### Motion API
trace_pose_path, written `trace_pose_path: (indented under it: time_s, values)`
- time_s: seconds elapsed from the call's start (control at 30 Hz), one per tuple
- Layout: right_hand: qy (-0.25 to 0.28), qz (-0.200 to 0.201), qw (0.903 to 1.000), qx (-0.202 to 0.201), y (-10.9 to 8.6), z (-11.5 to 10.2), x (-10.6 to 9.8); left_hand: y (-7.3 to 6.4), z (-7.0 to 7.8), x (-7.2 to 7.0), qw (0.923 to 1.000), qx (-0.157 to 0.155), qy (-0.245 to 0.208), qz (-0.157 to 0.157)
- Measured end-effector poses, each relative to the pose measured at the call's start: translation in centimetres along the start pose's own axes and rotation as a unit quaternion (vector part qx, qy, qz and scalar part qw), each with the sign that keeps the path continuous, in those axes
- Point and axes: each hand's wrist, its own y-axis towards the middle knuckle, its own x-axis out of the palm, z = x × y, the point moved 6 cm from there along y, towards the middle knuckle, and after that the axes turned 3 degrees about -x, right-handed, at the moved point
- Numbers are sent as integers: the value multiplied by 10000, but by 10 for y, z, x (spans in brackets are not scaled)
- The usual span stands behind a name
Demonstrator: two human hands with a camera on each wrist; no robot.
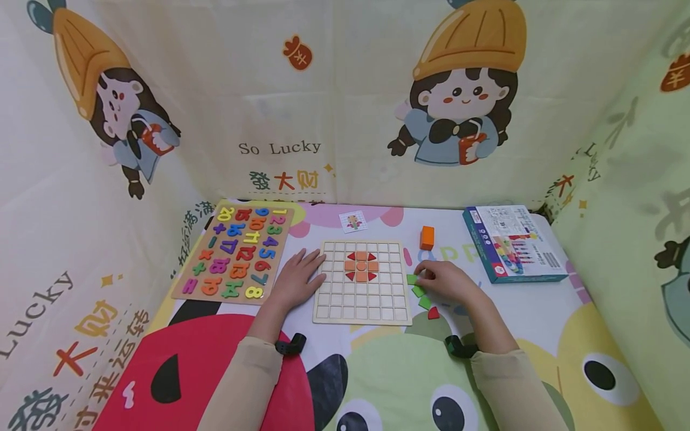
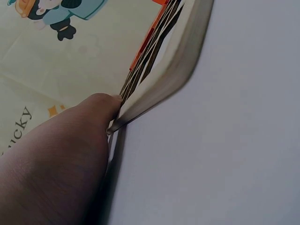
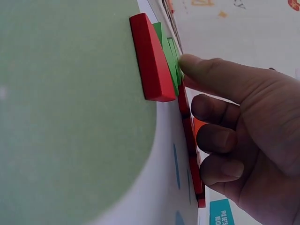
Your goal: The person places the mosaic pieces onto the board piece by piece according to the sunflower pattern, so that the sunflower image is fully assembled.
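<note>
My left hand [image 1: 297, 280] lies open at the left side of a wooden grid board [image 1: 334, 311], its fingertips and thumb right at the edge. In the left wrist view, the thumb [image 2: 89, 117] meets the board's rim [image 2: 164, 79]. Orange tiles form a cross on the board, with red triangular pieces [image 1: 372, 256] at its corners. At the board's right edge, my right hand [image 1: 443, 280] has thumb and forefinger at the farthest green block [image 1: 412, 279]. Its other fingers are curled in the right wrist view. Nearer me are more green blocks [image 1: 424, 302] and a red block [image 1: 433, 313].
A board of coloured numbers [image 1: 212, 257] lies on the left. Behind the grid board is a small pattern card [image 1: 353, 222]. An orange block stack [image 1: 427, 238] stands beyond my right hand, and a boxed set [image 1: 517, 245] lies at the back right. Printed cloth walls enclose the table.
</note>
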Motion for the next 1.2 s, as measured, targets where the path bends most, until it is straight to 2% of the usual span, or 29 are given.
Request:
trace_pose_path:
  time_s: [0.43, 0.73, 1.2]
  values:
    - [-29, 26, 9999, 105, 3, 0, 2, 1, 0, 0, 10000, -39, -3, -44]
    - [198, 89, 9995, 208, 2, 4, -1, 1, 0, 1, 9999, -48, 39, -87]
    - [87, 95, 9999, 61, 4, 3, -1, 2, -1, 2, 10000, -32, -12, -21]
